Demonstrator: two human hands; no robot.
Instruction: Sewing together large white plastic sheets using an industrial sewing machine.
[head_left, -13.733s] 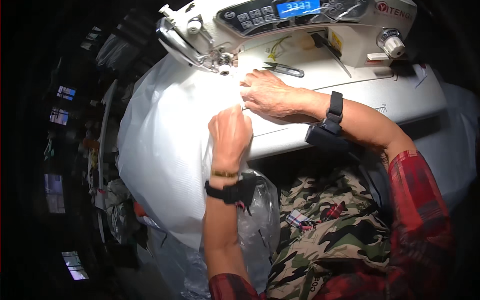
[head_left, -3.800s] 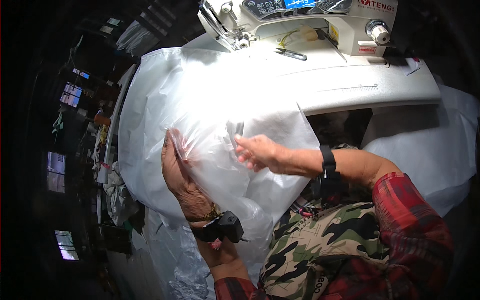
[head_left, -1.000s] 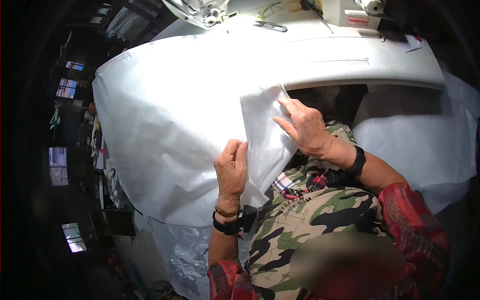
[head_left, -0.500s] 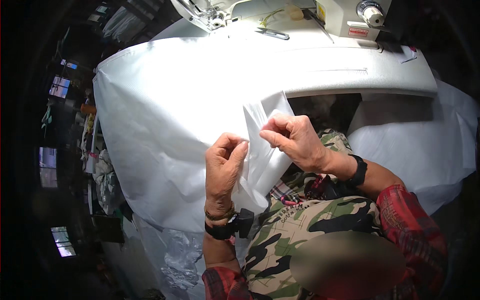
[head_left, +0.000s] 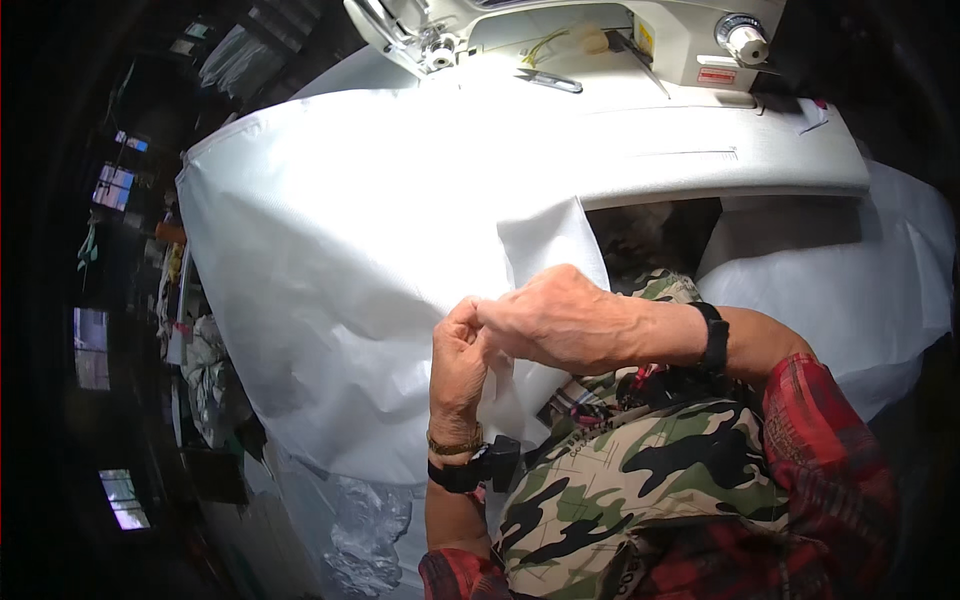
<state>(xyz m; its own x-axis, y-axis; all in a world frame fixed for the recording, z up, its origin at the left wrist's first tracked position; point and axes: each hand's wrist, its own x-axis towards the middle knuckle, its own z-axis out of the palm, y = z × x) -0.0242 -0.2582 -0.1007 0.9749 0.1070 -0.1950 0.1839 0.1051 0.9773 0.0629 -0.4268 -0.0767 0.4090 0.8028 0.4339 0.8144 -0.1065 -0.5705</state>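
A large white cloth (head_left: 300,270) spreads over the sewing table and hangs down toward my lap, with a folded edge beside my hands. My left hand (head_left: 458,370) is closed in a pinch over the cloth. Against its fingertips, the fingers of my right hand (head_left: 565,320) are closed too, and the back of that hand hides most of them. Whatever is between the fingers is too small or too covered to make out. Beyond the cloth stands a white sewing machine (head_left: 690,45) with a dial on its right end.
Small thread snips (head_left: 550,81) lie on the machine bed. More white cloth (head_left: 830,270) hangs at the right. Clear plastic sheeting (head_left: 365,530) lies at the lower left. A camouflage apron (head_left: 640,470) covers my lap. Cluttered shelving (head_left: 180,290) stands at the far left.
My right hand has moved left and turned, so its fingers now meet my left hand's. Before, the hands were slightly apart. The cloth's folded edge has shifted and opened out.
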